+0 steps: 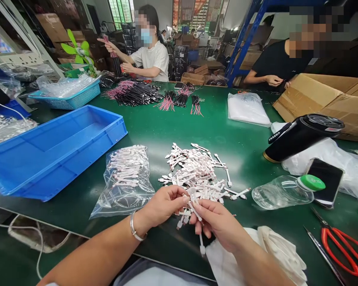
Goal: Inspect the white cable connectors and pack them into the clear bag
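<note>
Both hands meet at the front middle of the table, beside a loose pile of short white cables (pixel 193 167) with a plug at each end. My left hand (pixel 165 204), with a silver bangle at its wrist, pinches the end of a short white cable between thumb and fingers. My right hand (pixel 219 222) is closed round a few of the same cables; one hangs down below its fingers. How many it holds is partly hidden. Left of the pile lies a clear plastic bag (pixel 127 171) with many such cables inside.
A blue bin (pixel 86 137) stands at the left. On the right are a clear bottle (pixel 280 192), a black tumbler (pixel 301 137), a phone (pixel 325 182), red-handled scissors (pixel 340 246) and tweezers (pixel 322 254). Black-and-pink wire bundles (pixel 134 93) lie at the back, where two people work.
</note>
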Action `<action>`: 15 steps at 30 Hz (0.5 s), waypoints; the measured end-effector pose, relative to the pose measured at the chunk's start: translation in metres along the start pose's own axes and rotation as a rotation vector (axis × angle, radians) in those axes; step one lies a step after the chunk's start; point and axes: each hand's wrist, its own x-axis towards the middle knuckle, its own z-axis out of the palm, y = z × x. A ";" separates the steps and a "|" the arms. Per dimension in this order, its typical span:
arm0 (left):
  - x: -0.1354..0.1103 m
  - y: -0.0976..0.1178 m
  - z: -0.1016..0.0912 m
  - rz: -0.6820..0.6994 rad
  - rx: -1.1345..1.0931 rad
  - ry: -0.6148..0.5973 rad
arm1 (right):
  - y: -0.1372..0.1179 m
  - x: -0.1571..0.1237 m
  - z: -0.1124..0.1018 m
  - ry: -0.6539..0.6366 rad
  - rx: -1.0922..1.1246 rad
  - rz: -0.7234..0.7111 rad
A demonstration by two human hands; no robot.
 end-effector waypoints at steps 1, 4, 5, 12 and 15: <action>0.000 0.000 0.000 -0.004 0.008 0.003 | -0.001 -0.001 -0.001 -0.011 0.028 0.021; 0.000 -0.002 -0.001 -0.005 0.035 0.012 | -0.004 -0.002 -0.001 -0.027 0.080 0.073; 0.001 -0.003 -0.001 0.002 0.050 0.019 | -0.004 -0.002 0.000 -0.024 0.087 0.080; 0.007 -0.011 0.001 0.010 0.095 0.077 | -0.001 -0.003 0.005 -0.023 0.038 0.079; 0.007 -0.011 0.002 0.044 0.068 0.071 | -0.001 -0.005 0.007 -0.031 0.027 0.093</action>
